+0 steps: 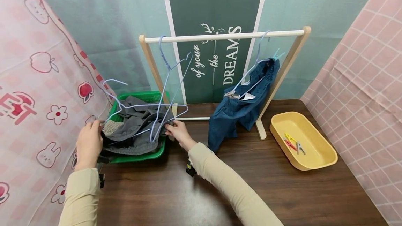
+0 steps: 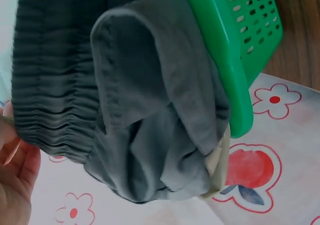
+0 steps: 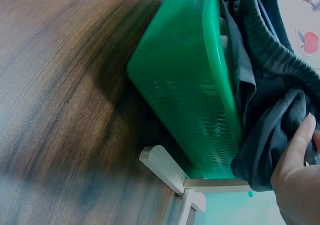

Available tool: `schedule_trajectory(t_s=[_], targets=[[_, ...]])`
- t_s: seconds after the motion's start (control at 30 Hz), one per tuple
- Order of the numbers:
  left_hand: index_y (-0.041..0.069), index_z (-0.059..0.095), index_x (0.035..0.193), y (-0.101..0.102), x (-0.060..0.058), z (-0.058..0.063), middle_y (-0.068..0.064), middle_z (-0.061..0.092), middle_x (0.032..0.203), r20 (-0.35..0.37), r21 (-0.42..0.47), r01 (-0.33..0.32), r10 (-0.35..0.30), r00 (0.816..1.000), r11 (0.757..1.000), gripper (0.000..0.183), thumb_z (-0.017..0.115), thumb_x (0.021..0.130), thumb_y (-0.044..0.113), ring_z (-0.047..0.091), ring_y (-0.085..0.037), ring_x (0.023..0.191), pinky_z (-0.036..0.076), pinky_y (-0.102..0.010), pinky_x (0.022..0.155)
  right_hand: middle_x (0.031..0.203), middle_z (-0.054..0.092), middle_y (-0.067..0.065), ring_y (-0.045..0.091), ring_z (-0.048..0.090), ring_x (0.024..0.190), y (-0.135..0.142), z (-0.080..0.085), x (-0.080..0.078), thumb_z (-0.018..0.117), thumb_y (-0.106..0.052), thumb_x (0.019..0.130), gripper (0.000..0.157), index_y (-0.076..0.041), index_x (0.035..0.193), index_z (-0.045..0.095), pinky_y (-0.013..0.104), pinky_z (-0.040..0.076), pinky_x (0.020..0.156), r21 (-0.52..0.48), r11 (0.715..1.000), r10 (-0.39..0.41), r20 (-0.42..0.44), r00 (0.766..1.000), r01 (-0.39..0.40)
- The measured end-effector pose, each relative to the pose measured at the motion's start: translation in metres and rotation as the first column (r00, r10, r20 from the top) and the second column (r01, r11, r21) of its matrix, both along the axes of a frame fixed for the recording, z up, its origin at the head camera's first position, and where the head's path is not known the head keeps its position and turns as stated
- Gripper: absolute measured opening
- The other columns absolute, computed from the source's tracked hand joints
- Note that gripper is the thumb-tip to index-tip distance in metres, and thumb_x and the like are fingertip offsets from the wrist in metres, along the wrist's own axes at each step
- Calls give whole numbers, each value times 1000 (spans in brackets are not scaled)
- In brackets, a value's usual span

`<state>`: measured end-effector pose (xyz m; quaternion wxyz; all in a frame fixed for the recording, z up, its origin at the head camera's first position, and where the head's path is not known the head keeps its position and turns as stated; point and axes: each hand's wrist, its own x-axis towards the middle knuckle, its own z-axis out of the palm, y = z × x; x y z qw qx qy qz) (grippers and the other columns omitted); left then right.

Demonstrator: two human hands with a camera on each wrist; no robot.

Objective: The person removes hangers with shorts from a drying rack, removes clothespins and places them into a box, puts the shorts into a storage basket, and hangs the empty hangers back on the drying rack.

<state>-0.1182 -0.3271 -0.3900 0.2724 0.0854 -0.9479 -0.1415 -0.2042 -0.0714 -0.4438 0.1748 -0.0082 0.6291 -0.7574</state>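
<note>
Grey elastic-waist pants [image 1: 138, 145] lie bunched over the green basket [image 1: 161, 153], their legs partly hidden inside it. My left hand [image 1: 89, 144] pinches the left end of the waistband [image 2: 55, 85]. On the other side, the fingers of my right hand [image 1: 180, 133] grip the dark cloth [image 3: 280, 135] near the basket's right rim. A light blue wire hanger [image 1: 120, 106] sits with its lower bar inside the waist opening and its hook pointing up at the left. The right end of this hanger sticks out above my right hand.
A bare hanger [image 1: 169, 68] hangs on the rack's white rail [image 1: 207, 37], overlapping the pants from my view. Blue pants [image 1: 232, 114] hang at the rack's right, held by clips. A yellow tray [image 1: 320, 149] with several clothespins [image 1: 290, 138] stands on the brown table [image 1: 150, 191].
</note>
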Motion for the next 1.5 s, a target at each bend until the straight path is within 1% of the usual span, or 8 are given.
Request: schedule_trajectory(t_s=[0.1,0.3,0.57,0.87,1.1,1.3,1.4,1.5], targets=[[1,57,112,2,-1,2,-29,56,102,24,13,7,-7,1000,1000,18,46,97,4,50,-51,92,38,-62,77,75,52,0,3,53,60,6,18,10,50,5,92,29,14,119,44,21,56,69,-57,998,-18,-20,1000,17],[-8,56,99,3,-1,0,-30,57,93,-124,23,50,-47,991,998,11,51,94,0,48,-50,86,36,-59,78,77,57,1,4,54,59,1,-3,1,48,4,91,24,14,113,52,19,55,64,-99,992,-85,-78,993,77],[-11,57,95,2,1,-4,-29,58,90,-246,45,44,-32,969,998,12,51,95,0,50,-49,84,38,-56,75,74,53,-2,2,54,60,-2,-12,-2,55,4,90,30,14,118,58,18,55,65,20,999,-43,-84,996,45],[-4,63,92,2,0,-6,-23,63,84,-323,-42,-54,37,946,998,15,56,94,9,57,-47,72,37,-58,55,103,69,24,13,65,66,-7,-22,-2,64,-4,86,32,8,116,64,25,56,67,191,982,31,-108,994,-10],[-6,63,90,8,-2,1,-23,62,81,-336,-81,-41,11,942,996,15,55,94,7,56,-48,69,39,-57,55,88,74,6,15,72,70,-30,-125,-46,70,-27,86,36,-7,116,68,26,58,65,110,987,143,-260,955,-118],[-7,61,90,12,-2,4,-24,60,83,-341,-51,-23,4,940,998,16,53,95,6,56,-49,75,40,-60,60,95,73,20,25,73,81,-14,-45,-9,66,-11,87,36,0,120,64,32,58,75,295,947,184,-158,970,-131],[-7,62,92,12,-1,2,-25,61,84,-346,-29,-37,25,938,999,15,53,95,5,57,-49,77,40,-61,62,89,74,13,18,73,75,-18,-72,-20,68,-25,87,36,-5,117,68,27,58,70,223,967,177,-226,958,-126],[-7,62,93,9,0,-1,-25,62,86,-335,4,-53,51,941,999,14,53,95,4,57,-49,80,40,-60,64,87,75,5,12,72,71,-30,-129,-45,70,-32,86,39,-8,116,69,24,57,65,123,984,160,-282,946,-130]])
